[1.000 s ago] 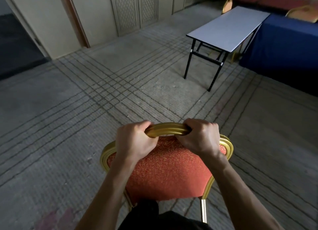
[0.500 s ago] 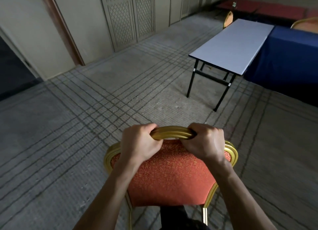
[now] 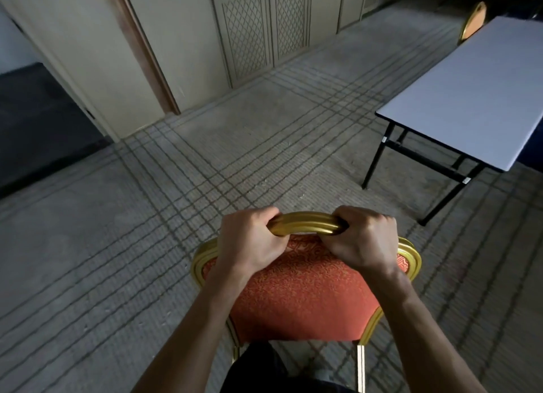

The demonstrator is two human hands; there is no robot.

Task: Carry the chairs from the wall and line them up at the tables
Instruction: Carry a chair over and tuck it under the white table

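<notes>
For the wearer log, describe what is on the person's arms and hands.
The left hand and right hand are ungloved, with no ring visible. The left forearm and right forearm are bare as far as the frame shows: no sleeve, watch or wristband.

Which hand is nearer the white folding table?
Right. The right hand grips the chair rail on the side toward the table; the left hand grips it farther away.

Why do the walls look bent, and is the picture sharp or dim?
Head view: the wide lens bows the door frame; light is dim, brightest on the table top; the left hand, right hand and chair look sharp.
</notes>
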